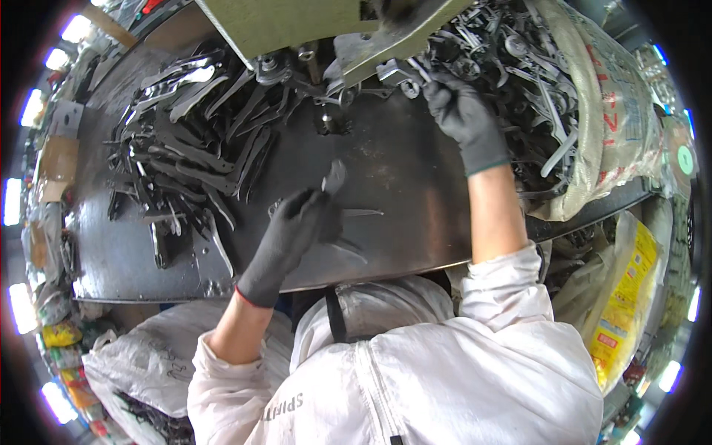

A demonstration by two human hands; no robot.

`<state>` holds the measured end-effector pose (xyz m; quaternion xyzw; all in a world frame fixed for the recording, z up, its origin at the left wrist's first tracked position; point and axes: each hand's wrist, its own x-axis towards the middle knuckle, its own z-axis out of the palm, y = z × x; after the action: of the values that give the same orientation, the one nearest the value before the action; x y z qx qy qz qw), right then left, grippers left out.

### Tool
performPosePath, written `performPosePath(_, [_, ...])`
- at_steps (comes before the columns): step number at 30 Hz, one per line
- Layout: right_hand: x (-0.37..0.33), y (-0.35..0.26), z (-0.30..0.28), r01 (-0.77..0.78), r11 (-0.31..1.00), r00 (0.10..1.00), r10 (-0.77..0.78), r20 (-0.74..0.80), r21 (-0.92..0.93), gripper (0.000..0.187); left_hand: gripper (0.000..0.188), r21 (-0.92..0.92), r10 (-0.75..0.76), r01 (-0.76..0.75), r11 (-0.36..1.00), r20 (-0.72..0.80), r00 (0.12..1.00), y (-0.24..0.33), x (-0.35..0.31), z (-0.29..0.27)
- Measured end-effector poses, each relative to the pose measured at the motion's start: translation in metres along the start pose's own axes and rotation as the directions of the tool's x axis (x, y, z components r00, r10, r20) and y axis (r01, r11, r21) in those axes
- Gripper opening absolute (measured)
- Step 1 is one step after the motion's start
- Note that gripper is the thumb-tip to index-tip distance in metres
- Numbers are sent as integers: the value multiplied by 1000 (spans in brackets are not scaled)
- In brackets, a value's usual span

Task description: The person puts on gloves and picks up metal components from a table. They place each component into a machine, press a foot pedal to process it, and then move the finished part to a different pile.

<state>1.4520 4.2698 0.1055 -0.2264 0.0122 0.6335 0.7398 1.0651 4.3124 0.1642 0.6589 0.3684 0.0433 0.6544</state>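
My left hand [291,226], in a dark grey glove with a red cuff, is closed over the middle of the metal table [393,170]. From its fingertips sticks up a curved grey metal lever [335,176]. Beside and under that hand lie thin metal pieces, partly covered by it. My right hand [463,119], gloved in grey, is stretched out to the far right, at the edge of a heap of metal levers [541,81]. Its fingers are closed around a pale metal lever [419,69], whose far end reaches toward the machine.
A green press-like machine [297,26] overhangs the table's far side, its tool [326,119] above a small dark opening. Dark curved levers [178,152] are piled at left. At right, a woven sack [612,104] spills the heap. A yellow-printed bag [623,297] stands below the table edge.
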Motion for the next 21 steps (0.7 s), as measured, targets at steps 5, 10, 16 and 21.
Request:
performPosePath(5, [-58,72,59,102,952,990,-68,125,-289,21,33,-245,64,-126,961,-245,967,6,49,-36])
performPosePath(10, [-58,111,92,163,567,957,-288,-9,-807,15,37,-264,107,-163,951,-214,971,25,67,-34])
performPosePath(16, [-42,131,96,96,567,986,-165,1,-818,24,35,-263,124,-164,951,-163,979,26,82,-37])
performPosePath(21, [-16,142,73,213,342,963,-233,137,-915,24,30,-262,107,-136,955,-123,987,19,91,-41])
